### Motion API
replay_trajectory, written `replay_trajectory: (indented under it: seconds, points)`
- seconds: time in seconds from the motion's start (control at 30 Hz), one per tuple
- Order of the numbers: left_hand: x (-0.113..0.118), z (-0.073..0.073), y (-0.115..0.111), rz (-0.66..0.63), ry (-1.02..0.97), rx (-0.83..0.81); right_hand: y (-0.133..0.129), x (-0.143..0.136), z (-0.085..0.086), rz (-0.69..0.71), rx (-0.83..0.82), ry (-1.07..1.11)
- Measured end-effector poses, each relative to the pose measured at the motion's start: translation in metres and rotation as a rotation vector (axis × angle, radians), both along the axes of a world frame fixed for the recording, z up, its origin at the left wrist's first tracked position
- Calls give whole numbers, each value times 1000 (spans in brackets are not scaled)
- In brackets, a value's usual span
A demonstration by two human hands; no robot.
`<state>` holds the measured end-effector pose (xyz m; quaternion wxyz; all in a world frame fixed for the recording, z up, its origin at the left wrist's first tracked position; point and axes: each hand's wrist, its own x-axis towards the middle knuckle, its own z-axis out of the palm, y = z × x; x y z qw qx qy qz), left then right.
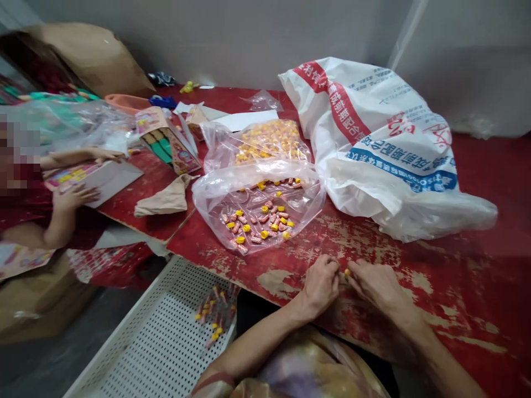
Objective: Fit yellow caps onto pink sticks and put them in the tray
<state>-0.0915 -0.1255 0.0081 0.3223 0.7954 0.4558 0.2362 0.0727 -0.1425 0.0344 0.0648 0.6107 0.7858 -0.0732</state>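
My left hand (321, 282) is closed in a pinch near the table's front edge; whatever its fingers hold is hidden. Just right of it, my right hand (375, 287) pinches a small yellow cap (347, 272) between thumb and fingers. Beyond both hands lies an open clear plastic bag (215, 190). In its mouth are loose small pink patterned tubes (263, 219) and yellow caps (264, 234). More yellow caps (269, 141) fill a clear bag part behind. Below the table edge, several capped pink tubes (213, 312) rest in a white perforated crate (161, 326).
A large white printed sack (385, 138) stands at the right on the worn red table (477, 276). At left, another person's hands (78, 196) hold a box (112, 179). A beige cloth (166, 198) and an open printed carton (185, 152) lie between us.
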Motion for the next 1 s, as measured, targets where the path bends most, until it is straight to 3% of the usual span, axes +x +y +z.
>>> replay_trajectory:
  seconds: [0.13, 0.23, 0.43, 0.53, 0.63, 0.73, 0.8, 0.9, 1.0]
  points:
    - [-12, -2, 5, 136, -124, 114, 13, -8, 4, 77, -149, -104]
    - [-22, -11, 4, 200, -223, 150, 16, -11, 4, 104, -185, -139]
    - [-23, -28, -2, 261, -321, 165, 10, 0, -8, 119, -94, -72]
    - [-21, -23, -5, 259, -362, 140, 1, 11, -16, 110, -25, 36]
    - [-27, -16, -10, 195, -394, 99, -6, 11, -20, 7, -50, 258]
    - [-37, -11, -17, 102, -427, -22, -16, -7, -22, -99, -39, 542]
    - [-45, -9, -23, 80, -490, -198, -26, -26, -22, -150, -27, 647]
    - [-65, 1, -28, 213, -615, -408, -32, -49, -22, -155, -22, 751]
    - [-104, 18, -35, 495, -650, -329, -25, -57, -19, -259, -30, 939]
